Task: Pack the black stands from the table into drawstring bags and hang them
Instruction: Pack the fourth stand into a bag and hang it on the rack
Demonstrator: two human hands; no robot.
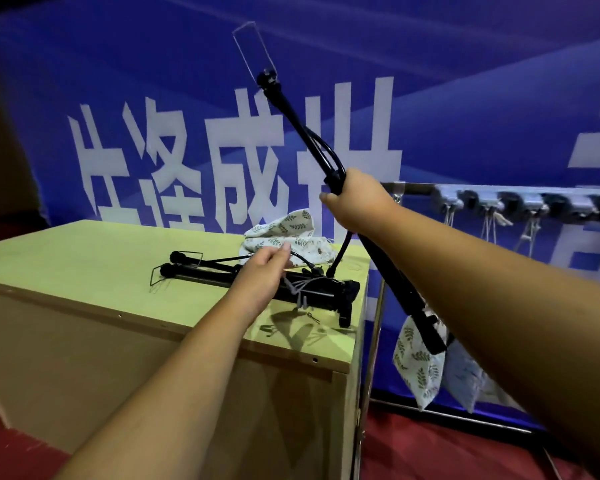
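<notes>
In the head view, 1 black stand [306, 133] is gripped around its middle by the right hand [357, 199] and held tilted above the right edge of the table [84, 258]. 2 more stands [201, 274] are laid on the table, and the left hand [262, 271] is stretched to the leaf-print drawstring bag [291, 225] at the table's back right; whether the bag is pinched cannot be told.

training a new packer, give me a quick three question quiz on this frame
1. True or false: the right hand grips a long black folding stand raised in the air.
2. The white leaf-printed cloth drawstring bag by the left hand lies: A on the wooden table, B on the floor, C in the right hand.
3. Fill in: more leaf-printed bags hang under the metal ____.
Key: 1 true; 2 A; 3 rail.
</notes>
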